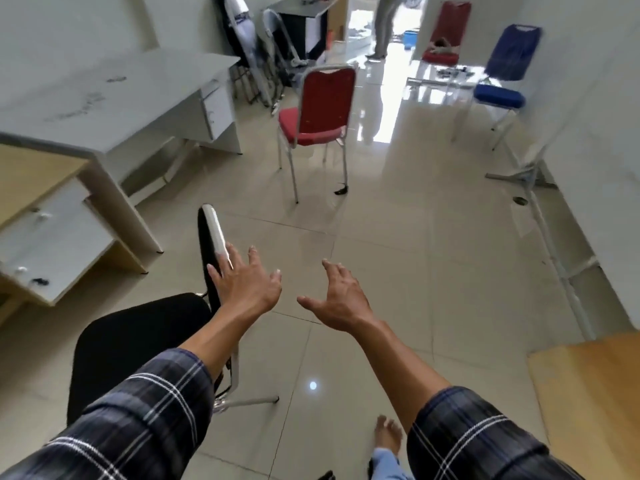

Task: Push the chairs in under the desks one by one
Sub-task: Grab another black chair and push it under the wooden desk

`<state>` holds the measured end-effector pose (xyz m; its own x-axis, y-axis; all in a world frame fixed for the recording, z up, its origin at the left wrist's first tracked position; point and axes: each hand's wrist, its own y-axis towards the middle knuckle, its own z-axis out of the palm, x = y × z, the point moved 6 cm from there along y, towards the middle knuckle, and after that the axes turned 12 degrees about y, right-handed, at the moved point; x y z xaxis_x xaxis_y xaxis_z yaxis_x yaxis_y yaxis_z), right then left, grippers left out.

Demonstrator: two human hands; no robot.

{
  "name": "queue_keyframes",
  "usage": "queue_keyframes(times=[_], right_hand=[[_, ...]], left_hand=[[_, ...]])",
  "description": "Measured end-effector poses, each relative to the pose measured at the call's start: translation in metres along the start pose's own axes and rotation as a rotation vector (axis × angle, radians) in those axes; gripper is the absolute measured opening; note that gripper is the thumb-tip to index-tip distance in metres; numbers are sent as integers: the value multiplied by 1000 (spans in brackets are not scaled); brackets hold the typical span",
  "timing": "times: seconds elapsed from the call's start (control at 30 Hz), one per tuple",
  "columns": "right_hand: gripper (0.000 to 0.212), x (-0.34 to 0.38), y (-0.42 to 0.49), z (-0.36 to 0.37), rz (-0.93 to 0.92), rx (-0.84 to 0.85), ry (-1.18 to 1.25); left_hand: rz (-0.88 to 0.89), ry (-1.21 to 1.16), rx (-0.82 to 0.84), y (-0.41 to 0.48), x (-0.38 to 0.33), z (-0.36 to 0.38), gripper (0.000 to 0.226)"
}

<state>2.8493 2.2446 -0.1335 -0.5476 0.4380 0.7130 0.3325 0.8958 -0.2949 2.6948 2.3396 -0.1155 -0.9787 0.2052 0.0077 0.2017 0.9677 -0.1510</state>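
Plaid sleeves (145,407) nearest, both forearms stretched forward. Left hand (242,282) spread, palm down, fingertips against the black chair (138,341) at its backrest edge, gripping nothing. Right hand (337,299) spread over bare floor (398,254), empty. Desks (104,109) along the left. Farther off, a red chair (318,112) standing clear of them.

No text, label, brand, number or sign can be read anywhere in this view; the dark marks on the white desk (114,95) are too blurred to make out.
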Motion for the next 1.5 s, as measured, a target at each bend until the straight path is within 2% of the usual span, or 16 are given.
queue_keyframes(times=[0.13,0.3,0.47,0.53,0.63,0.73,0.9,1.03,1.13,1.27,1.37,1.5], right_hand=[[98,25,67,4,-111,130,-29],[97,55,134,16,-301,379,-133],[95,86,171,35,-463,526,-224],[94,100,180,52,-536,587,-271],[85,124,191,74,-646,612,-310],[66,140,209,95,-709,633,-323],[58,154,241,114,-777,675,-375],[52,163,251,121,-781,695,-345],[50,170,265,130,-818,711,-386],[52,188,297,149,-837,810,-472],[57,201,325,169,-798,911,-504],[62,215,339,179,-768,1055,-500]], left_hand=[[-229,-78,43,33,17,15,85],[-503,-234,87,43,12,33,87],[-588,-121,83,53,10,26,83],[-634,-55,98,61,12,25,74],[-662,21,116,79,21,25,44],[-777,-91,189,97,36,38,37],[-821,-194,-17,107,44,47,42],[-856,-183,-82,103,43,47,64],[-909,-176,-145,104,41,38,67],[-1320,-202,-218,89,33,39,57],[-1649,-201,-334,81,20,42,64],[-1941,-283,-437,72,11,57,53]])
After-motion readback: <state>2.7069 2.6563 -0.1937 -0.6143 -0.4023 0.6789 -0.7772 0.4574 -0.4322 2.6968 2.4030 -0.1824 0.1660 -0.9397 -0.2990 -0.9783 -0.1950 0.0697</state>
